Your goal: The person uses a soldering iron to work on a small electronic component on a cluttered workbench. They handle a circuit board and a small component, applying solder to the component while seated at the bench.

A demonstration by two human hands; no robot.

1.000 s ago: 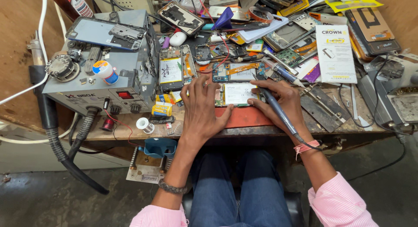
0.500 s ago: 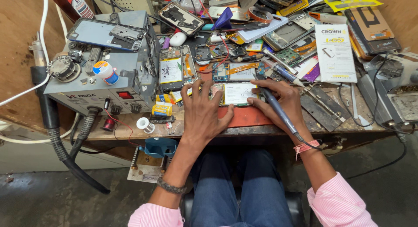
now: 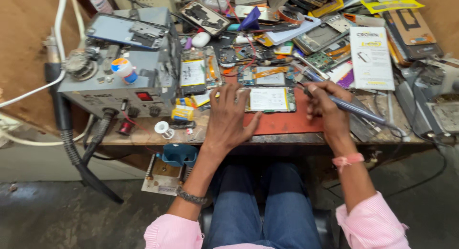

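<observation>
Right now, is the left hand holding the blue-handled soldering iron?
No, the right hand grips the blue-handled soldering iron, while the left hand rests flat beside the opened phone.

An opened phone point(image 3: 269, 99) lies on a mat point(image 3: 282, 122) at the bench's near edge. Left of it stands a power unit point(image 3: 117, 72), with a solder spool point(image 3: 164, 129) nearer. Behind lie circuit boards point(image 3: 267, 76).
</observation>
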